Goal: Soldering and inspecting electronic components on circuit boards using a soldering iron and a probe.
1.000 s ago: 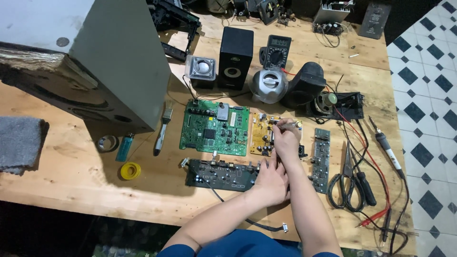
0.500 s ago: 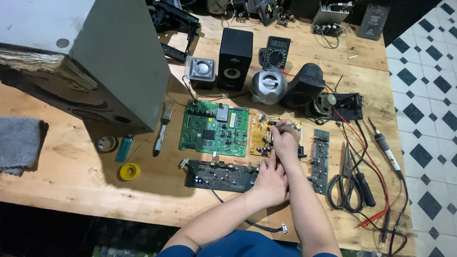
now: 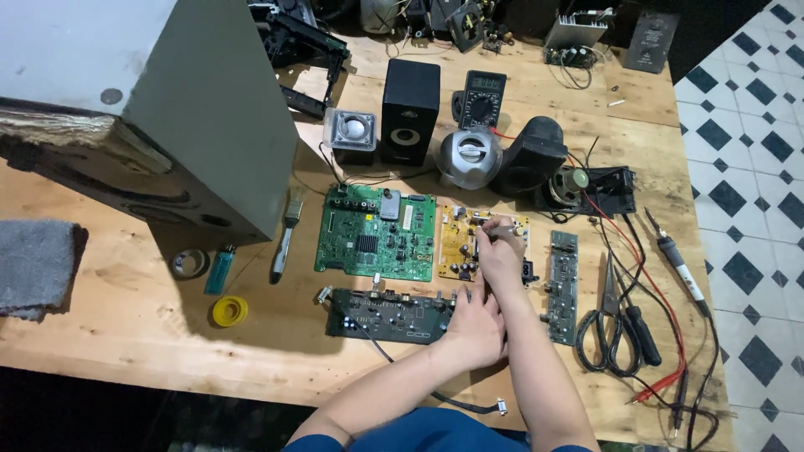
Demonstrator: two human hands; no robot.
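Head view: the right hand rests on the small yellow circuit board, fingers curled shut around a slim metal tool whose tip touches the board's upper part. The left hand lies with loose, half-open fingers at the right end of the long dark circuit board, gripping nothing that shows.

No box or tray with contents is visible; everything lies loose on the bare plank wooden table.

Four flat boards lie close together: the yellow one sits between a large green circuit board with a silver metal can and a narrow green strip board, and the dark one lies in front. Behind them stand a black box speaker, a round silver speaker, a small square speaker driver and a multimeter.

At the right lie black-handled scissors, a soldering iron and red and black leads. At the left lie a small brush, a teal lighter, a yellow solder reel, a tape ring and a grey cloth, beside a big grey cabinet.
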